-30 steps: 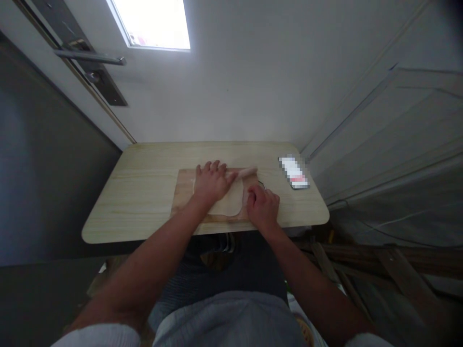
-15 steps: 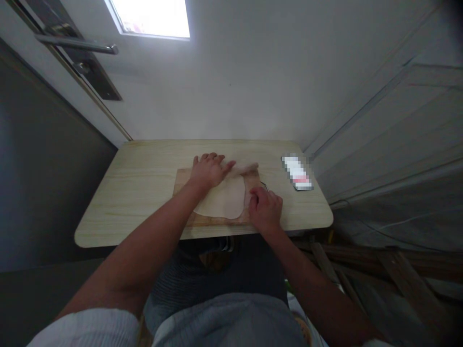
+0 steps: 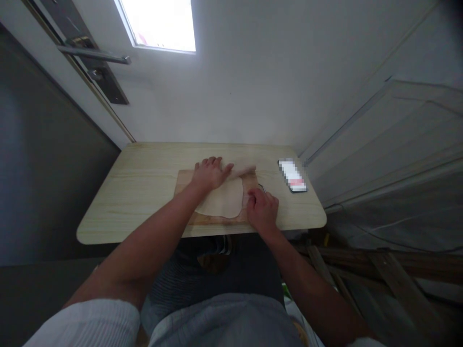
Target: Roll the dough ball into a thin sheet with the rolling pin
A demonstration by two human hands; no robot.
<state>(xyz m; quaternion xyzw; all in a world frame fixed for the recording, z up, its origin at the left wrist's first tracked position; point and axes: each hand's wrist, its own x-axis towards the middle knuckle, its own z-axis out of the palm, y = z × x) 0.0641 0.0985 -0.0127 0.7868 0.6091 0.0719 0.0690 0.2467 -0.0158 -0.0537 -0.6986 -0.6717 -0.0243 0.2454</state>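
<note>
A thin, pale sheet of rolled-out dough (image 3: 224, 200) lies on a wooden cutting board (image 3: 200, 220). Across its far edge is a wooden rolling pin (image 3: 246, 170), angled slightly, its left part hidden under my left hand (image 3: 211, 173). That hand rests palm down on the pin with fingers stretched out and thumb apart. At the board's right edge, beside the dough, my right hand (image 3: 263, 211) is closed with its fingers curled. What its fingers grip, if anything, is hidden. A thin dark loop (image 3: 262, 187) shows just beyond this hand.
The light wood-grain table (image 3: 133, 188) stands against a white door with a metal handle (image 3: 96, 54). A phone (image 3: 292, 175) with a blurred screen lies on the table's right side. Wooden beams (image 3: 354, 260) are low at the right.
The view has shifted slightly, so the door and its handle appear lower and further right. Both hands keep about the same places on the pin and at the board's edge.
</note>
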